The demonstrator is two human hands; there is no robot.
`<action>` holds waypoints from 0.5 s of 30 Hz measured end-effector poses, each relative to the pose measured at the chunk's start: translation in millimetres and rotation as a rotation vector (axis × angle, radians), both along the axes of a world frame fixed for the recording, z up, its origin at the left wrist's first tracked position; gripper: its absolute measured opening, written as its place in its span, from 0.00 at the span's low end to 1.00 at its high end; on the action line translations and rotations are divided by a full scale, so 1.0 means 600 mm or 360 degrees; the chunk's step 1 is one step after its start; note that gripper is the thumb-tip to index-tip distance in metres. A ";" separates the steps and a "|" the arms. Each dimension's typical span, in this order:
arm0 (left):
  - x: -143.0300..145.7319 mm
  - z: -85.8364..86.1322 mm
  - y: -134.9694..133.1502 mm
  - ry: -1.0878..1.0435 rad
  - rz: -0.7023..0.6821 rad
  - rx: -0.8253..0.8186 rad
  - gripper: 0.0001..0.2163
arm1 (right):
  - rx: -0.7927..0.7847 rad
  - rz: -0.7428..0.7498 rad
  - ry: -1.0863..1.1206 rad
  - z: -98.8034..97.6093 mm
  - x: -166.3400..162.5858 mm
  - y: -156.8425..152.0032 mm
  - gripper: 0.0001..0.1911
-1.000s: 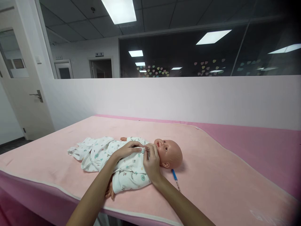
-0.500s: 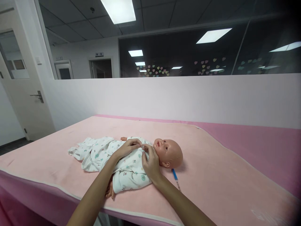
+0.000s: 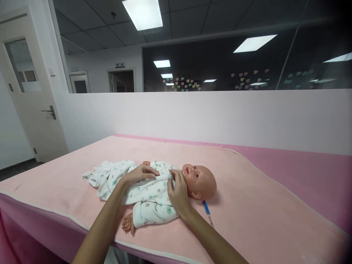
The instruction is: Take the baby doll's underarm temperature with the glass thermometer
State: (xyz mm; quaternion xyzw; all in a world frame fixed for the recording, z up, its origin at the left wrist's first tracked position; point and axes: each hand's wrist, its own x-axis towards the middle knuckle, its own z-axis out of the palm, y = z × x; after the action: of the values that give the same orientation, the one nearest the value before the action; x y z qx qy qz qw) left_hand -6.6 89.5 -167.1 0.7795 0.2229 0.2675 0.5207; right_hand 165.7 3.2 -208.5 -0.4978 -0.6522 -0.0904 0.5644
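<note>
A baby doll (image 3: 202,181) lies on its back with its head to the right. It wears a white one-piece outfit (image 3: 150,190) with small green prints. My left hand (image 3: 141,173) is over the doll's chest, its fingers loosely stretched and apart, with nothing held. At the neckline, my right hand (image 3: 178,190) has curled fingers with a bit of the outfit between thumb and fingertips. Its palm hides part of the doll's shoulder. One doll hand (image 3: 128,223) sticks out of the near sleeve. The outfit's legs trail to the left.
A thin blue-ended stick, perhaps a thermometer (image 3: 206,208), lies by the doll's head, partly behind my right forearm. A pink padded sheet (image 3: 253,220) covers the table. Beyond stands a white low wall (image 3: 220,117) with glass above; a door (image 3: 33,99) is at left.
My left hand has drawn back left from the neckline and its fingers have come apart. My right hand stays at the collar. The view has shifted slightly.
</note>
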 end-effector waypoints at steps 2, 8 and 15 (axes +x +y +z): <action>-0.011 -0.001 -0.005 0.0003 -0.0034 0.0024 0.15 | -0.0053 0.0006 -0.0126 0.008 -0.003 -0.001 0.11; -0.011 -0.013 -0.008 -0.0043 -0.0014 0.0176 0.16 | -0.0133 -0.0036 -0.0365 0.022 -0.014 0.007 0.05; -0.011 -0.004 -0.016 -0.0024 0.0003 0.0224 0.13 | -0.0208 -0.0048 -0.0356 0.019 -0.016 0.006 0.09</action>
State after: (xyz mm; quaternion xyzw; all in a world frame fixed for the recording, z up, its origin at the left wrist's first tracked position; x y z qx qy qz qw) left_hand -13.3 79.7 -169.6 0.8119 0.2005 0.2890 0.4659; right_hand 155.9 6.7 -196.9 -0.5301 -0.7080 -0.1111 0.4532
